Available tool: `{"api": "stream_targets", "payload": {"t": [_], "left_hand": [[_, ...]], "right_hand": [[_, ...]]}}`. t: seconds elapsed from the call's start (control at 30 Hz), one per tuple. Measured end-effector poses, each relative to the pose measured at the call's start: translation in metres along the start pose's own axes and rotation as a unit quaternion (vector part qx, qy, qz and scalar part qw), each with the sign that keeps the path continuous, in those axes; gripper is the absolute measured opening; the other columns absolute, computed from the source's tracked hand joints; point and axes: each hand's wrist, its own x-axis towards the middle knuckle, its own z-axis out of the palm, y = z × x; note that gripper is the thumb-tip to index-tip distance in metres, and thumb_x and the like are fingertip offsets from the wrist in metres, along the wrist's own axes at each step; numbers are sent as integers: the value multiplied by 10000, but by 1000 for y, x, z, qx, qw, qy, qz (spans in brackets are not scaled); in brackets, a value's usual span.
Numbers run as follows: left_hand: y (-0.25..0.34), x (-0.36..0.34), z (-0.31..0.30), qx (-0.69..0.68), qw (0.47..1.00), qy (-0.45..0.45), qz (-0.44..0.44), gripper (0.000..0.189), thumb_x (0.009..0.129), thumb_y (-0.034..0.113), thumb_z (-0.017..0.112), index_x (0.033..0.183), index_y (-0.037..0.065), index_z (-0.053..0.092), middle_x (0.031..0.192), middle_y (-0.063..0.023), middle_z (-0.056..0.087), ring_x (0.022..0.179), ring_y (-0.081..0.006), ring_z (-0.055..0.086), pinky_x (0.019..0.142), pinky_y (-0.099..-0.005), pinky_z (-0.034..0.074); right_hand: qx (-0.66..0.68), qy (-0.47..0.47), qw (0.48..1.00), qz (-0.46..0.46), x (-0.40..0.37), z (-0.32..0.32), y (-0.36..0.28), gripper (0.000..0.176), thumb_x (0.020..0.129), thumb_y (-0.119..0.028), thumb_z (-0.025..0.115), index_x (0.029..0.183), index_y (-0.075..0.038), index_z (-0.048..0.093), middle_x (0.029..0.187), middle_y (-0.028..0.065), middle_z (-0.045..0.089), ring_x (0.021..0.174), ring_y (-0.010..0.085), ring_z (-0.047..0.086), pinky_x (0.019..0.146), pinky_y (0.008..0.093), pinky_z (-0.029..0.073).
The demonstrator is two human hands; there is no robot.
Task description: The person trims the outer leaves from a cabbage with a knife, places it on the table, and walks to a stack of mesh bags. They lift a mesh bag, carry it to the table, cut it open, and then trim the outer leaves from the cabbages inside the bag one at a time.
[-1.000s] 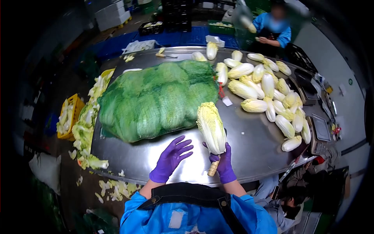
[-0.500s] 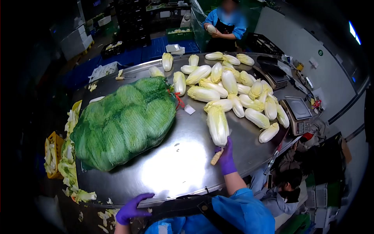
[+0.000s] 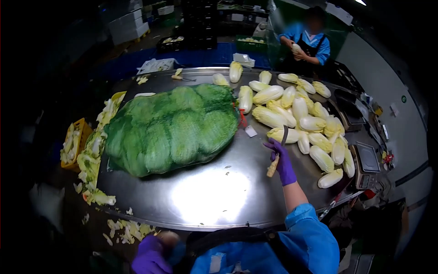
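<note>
My right hand (image 3: 284, 165), in a purple glove, grips a knife by its wooden handle (image 3: 272, 167); the dark blade (image 3: 285, 135) points away from me. Just past the fingers, a napa cabbage (image 3: 277, 134) lies at the near edge of a heap of trimmed cabbages (image 3: 299, 108). My left hand (image 3: 151, 256), gloved in purple too, hangs below the table's front edge, smeared by motion, its fingers unclear. Left of the heap, a big green net sack (image 3: 175, 130) full of cabbages rests on the steel table (image 3: 260, 201), its neck tied with red string.
Weighing scales (image 3: 366, 157) stand along the right edge. At the left are a yellow crate (image 3: 82, 137) and a strip of leaf scraps (image 3: 93, 157). Another knife (image 3: 179, 77) lies at the far edge. Across the table a person (image 3: 306, 43) holds a cabbage.
The cabbage in my right hand was let go onto the heap's near edge; the knife stays in that hand. My left hand moved down. The view shifted, so the table's things appear further right.
</note>
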Motion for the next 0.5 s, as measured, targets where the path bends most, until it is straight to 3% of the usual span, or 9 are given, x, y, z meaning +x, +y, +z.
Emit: {"api": "stream_targets", "payload": {"t": [0.13,0.2,0.27,0.3,0.33,0.37,0.43,0.47,0.5], "left_hand": [[-35,38,-19,-146,964,-213,65,471,753,295,645,1135,47,520,1122,-149,534,1040,-309,497,886,-446,382],[-51,47,-26,-207,921,-326,51,501,731,316,674,1121,36,529,1100,-137,550,1021,-290,514,882,-423,389],[-62,31,-42,-229,901,-368,-7,532,709,337,703,1107,25,538,1078,-126,566,1002,-271,531,879,-399,397],[-62,18,-59,-229,903,-358,-57,548,698,348,717,1101,20,543,1067,-120,575,993,-262,539,877,-387,400],[-60,-11,-75,-230,956,-117,-138,461,722,337,705,1018,9,573,959,-107,605,894,-261,568,816,-381,431],[-50,-35,-103,-160,922,-33,-352,451,724,312,708,1031,12,570,975,-110,599,923,-248,558,830,-361,432],[-34,-103,-146,149,784,104,-594,512,751,343,671,1127,26,529,1118,-141,549,1032,-262,518,889,-354,405],[-14,-131,-159,329,657,107,-670,634,758,432,628,1210,24,452,1238,-177,454,1132,-320,439,944,-390,352],[1,-180,-174,455,573,83,-677,683,757,470,606,1235,20,419,1277,-197,402,1173,-347,382,973,-417,306]], "right_hand": [[39,-33,994,93,-36,36,42,411,854,-290,456,1190,-57,493,1023,128,615,447,44,370,421,176,324],[-6,-76,991,107,-50,46,52,420,857,-301,462,1183,-39,495,998,137,621,441,48,379,416,179,330],[-84,-116,984,105,-65,58,61,419,864,-292,462,1167,-5,497,941,134,638,426,51,396,405,177,333],[-102,-122,981,109,-71,64,67,424,866,-291,464,1161,11,497,907,132,646,411,54,410,400,178,338],[-109,-115,981,115,-77,67,78,401,873,-301,455,1131,0,518,875,134,649,405,60,421,398,182,344],[-122,-102,981,114,-82,72,88,379,881,-315,438,1082,-8,534,843,132,648,403,69,423,398,188,346],[-131,-60,983,111,-90,84,107,361,895,-346,402,978,-27,550,778,126,640,400,88,426,397,202,350],[-129,-31,985,107,-93,95,115,366,901,-362,382,924,-38,550,744,122,633,398,98,426,398,210,352],[-137,-5,986,91,-95,113,115,384,907,-382,357,877,-44,537,702,114,618,397,108,424,400,220,353]]}}
